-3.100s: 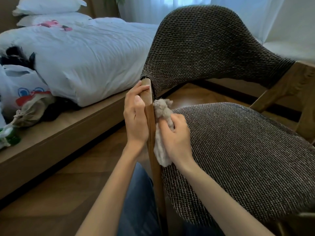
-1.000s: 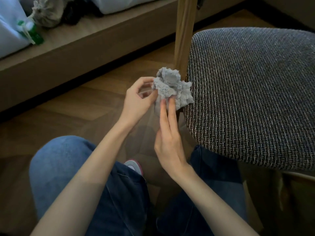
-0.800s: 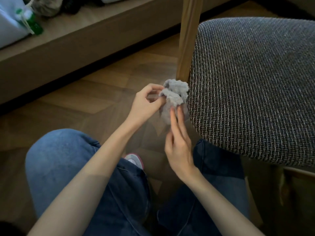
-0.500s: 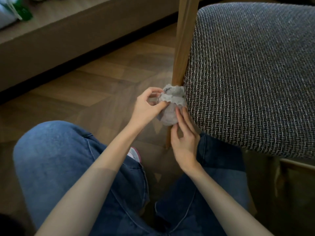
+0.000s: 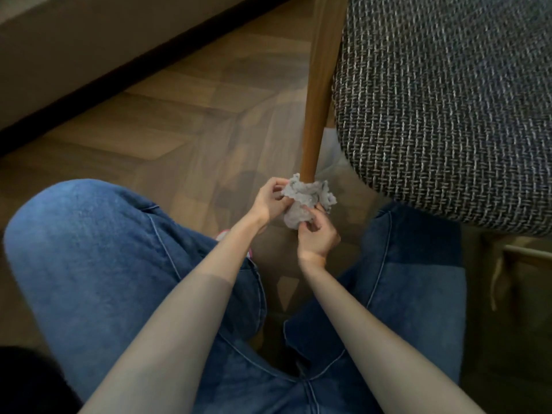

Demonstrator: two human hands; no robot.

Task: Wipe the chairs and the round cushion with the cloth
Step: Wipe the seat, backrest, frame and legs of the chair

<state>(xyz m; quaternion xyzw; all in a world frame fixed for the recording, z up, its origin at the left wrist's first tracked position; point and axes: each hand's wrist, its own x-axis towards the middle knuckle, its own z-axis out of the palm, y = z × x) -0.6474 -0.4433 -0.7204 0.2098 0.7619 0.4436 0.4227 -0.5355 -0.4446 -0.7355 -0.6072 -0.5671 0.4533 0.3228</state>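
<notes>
The chair's woven dark seat (image 5: 448, 100) fills the upper right, with its wooden leg (image 5: 316, 94) running down beside it. A crumpled grey cloth (image 5: 304, 198) is wrapped around the lower end of that leg, near the floor. My left hand (image 5: 268, 201) pinches the cloth from the left side. My right hand (image 5: 316, 234) grips the cloth from below and the right. The bottom of the leg is hidden behind the cloth and my hands.
My knees in blue jeans (image 5: 104, 264) spread to both sides on the wooden parquet floor (image 5: 164, 130). A bed base (image 5: 74, 49) runs along the upper left. Another wooden frame part (image 5: 525, 255) shows at the right edge, under the seat.
Both hands have carried the cloth down the chair leg from seat height to near the floor. The view has tilted downward with them.
</notes>
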